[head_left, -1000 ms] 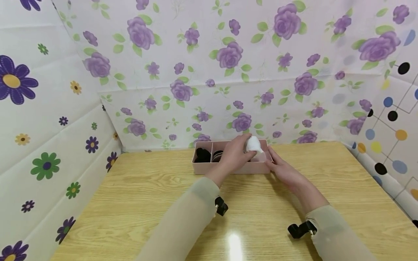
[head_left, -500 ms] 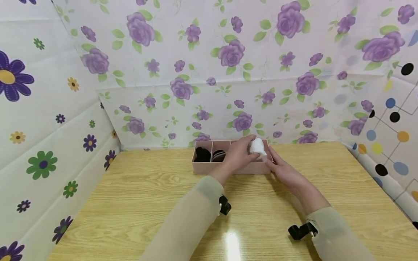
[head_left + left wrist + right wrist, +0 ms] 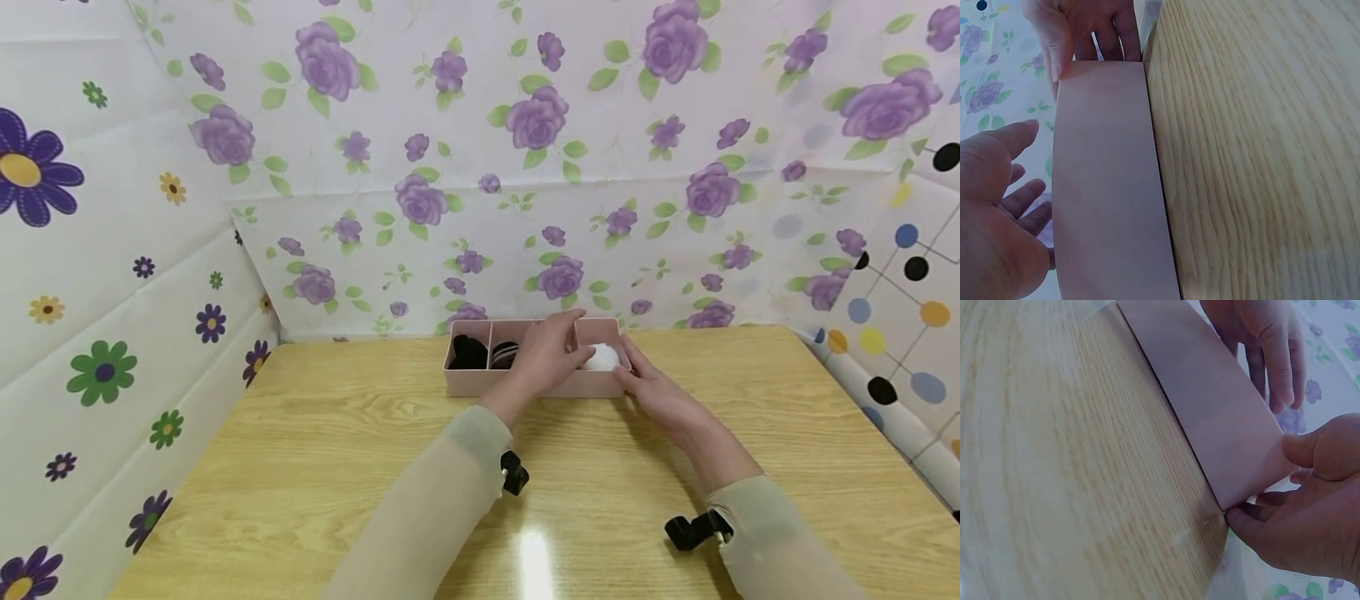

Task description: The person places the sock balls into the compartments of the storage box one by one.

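A pink divided box (image 3: 540,384) stands near the table's far edge. In its right-end compartment lies a white balled-up sock (image 3: 601,358). My left hand (image 3: 542,357) hovers over the middle of the box, its thumb and fingers spread apart with nothing between them; the left wrist view shows the same loose left hand (image 3: 997,206) above the rim. At the box's right end, my right hand (image 3: 660,398) grips the end wall, its thumb (image 3: 1302,450) at the rim and fingers low against the end. The left hand hides part of the middle compartments.
The left-end compartment holds a black bundle (image 3: 470,353), and beside it sits a dark striped bundle (image 3: 504,355). A flowered cloth (image 3: 420,250) hangs right behind the wooden table (image 3: 337,450). Black camera mounts (image 3: 514,473) are on both wrists.
The white sock, held in my left hand before, has gone down into the right-end compartment and been let go. The left fingers have spread apart. My right hand stays on the box's end.
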Motion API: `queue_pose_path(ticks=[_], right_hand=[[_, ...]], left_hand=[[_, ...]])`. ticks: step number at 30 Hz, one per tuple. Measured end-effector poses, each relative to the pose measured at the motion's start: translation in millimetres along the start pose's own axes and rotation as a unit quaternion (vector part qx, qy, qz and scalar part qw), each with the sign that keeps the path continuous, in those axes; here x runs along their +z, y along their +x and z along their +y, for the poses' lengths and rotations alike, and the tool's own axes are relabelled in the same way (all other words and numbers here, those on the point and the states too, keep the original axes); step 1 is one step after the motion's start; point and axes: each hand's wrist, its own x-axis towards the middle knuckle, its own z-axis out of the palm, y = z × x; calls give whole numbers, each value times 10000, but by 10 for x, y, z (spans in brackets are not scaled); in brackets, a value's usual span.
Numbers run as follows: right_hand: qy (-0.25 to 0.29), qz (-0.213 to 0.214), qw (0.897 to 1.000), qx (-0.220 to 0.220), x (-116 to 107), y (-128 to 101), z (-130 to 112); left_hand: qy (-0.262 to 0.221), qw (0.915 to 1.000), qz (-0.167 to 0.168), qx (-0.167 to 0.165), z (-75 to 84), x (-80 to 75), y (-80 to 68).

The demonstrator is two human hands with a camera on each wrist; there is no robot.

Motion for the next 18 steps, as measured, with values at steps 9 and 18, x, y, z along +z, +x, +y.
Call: queue_pose_path(ticks=[9,18], right_hand=[[-19,81,10000,-38,-63,-35,21],[-106,-5,9999,-131,-275,-20,15]], left_hand=[[82,9997,18,-219,-45,-118,-186],[377,9990,157,-158,-117,-242,-394]])
